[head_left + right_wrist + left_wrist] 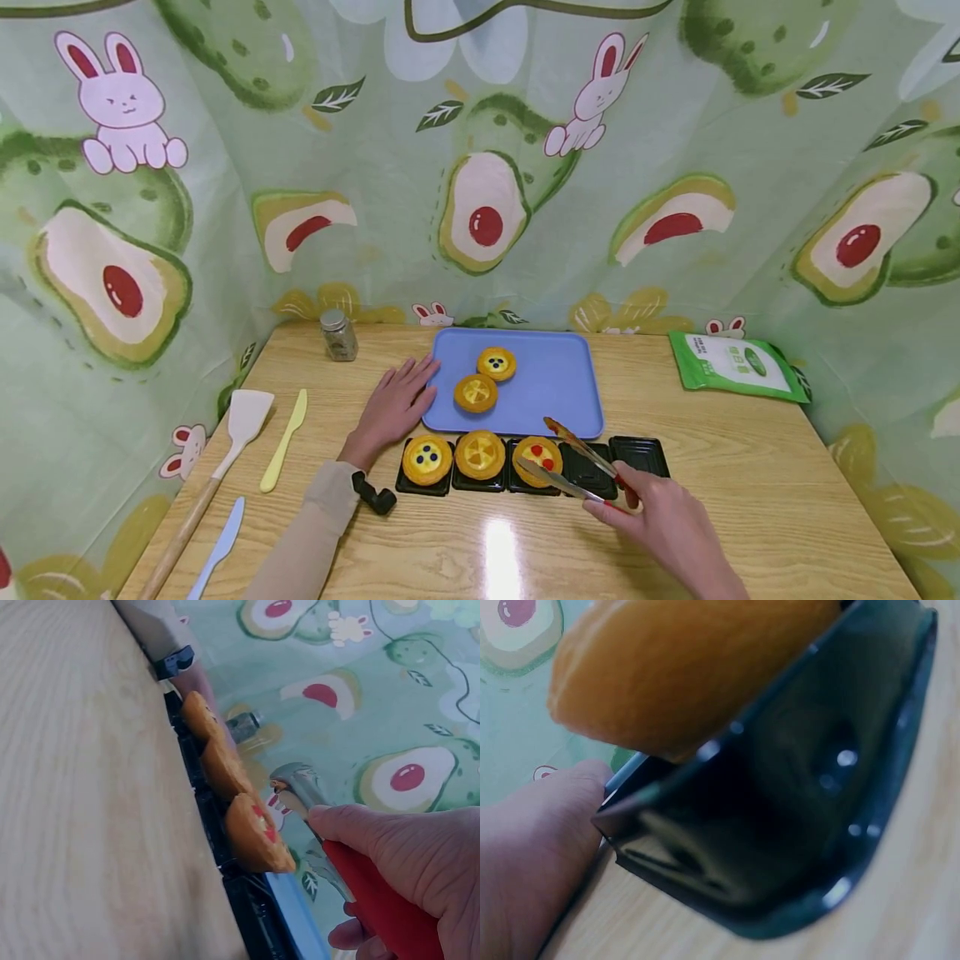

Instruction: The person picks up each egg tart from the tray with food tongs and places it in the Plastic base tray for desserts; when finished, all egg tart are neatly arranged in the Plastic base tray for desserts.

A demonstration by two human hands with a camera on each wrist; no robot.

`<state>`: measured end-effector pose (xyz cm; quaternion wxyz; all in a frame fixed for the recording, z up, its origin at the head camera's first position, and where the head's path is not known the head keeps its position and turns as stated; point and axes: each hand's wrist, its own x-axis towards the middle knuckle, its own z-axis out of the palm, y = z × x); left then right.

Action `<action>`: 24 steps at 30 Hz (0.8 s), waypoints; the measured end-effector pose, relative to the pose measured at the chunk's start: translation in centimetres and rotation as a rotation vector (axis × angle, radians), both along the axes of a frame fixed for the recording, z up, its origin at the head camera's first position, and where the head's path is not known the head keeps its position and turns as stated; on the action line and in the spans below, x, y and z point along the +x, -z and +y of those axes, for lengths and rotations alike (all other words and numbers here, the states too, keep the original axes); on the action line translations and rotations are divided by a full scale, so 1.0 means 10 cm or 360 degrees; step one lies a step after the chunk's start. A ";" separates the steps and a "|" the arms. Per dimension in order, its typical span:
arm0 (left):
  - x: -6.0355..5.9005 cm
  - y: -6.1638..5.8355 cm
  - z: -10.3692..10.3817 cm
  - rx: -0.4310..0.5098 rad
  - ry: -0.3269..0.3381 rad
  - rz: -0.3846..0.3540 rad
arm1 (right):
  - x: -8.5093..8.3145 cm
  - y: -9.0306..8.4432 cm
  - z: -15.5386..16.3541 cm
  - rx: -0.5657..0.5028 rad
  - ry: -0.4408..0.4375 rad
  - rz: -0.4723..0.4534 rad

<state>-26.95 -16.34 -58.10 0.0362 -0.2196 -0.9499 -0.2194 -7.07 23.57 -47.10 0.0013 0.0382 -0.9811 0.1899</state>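
The tabletop (750, 492) carries a blue tray (555, 392) with two tarts; the left hand (393, 406) lies flat, fingers straight, fingertips touching the tray's edge. Just beside that hand's wrist, a row of black trays (637, 454) holds three tarts, two compartments bare. The right hand (671, 525) grips tongs (573, 467), their tips spread around the red-dotted tart (537, 458). The left wrist view is blurred, partly blocked by a tart's underside.

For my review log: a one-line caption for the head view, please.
Right hand holds tongs open by a tart in black trays; left hand rests flat beside the blue tray.
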 end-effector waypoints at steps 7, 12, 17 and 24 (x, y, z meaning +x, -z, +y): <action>0.00 -0.02 0.00 -0.0013 -0.0001 -0.0004 | -0.09 -0.06 -0.01 0.0009 -0.0063 0.0174; 0.00 -0.02 -0.01 -0.0015 -0.0008 -0.0013 | -0.18 -0.10 -0.05 0.0036 -0.0107 0.0253; 0.02 -0.04 -0.02 -0.0005 -0.0006 -0.0002 | -0.32 -0.12 -0.12 0.0033 -0.0173 0.0275; 0.02 -0.03 -0.02 -0.0005 -0.0005 0.0013 | -0.56 -0.06 -0.23 0.0061 -0.0264 0.0295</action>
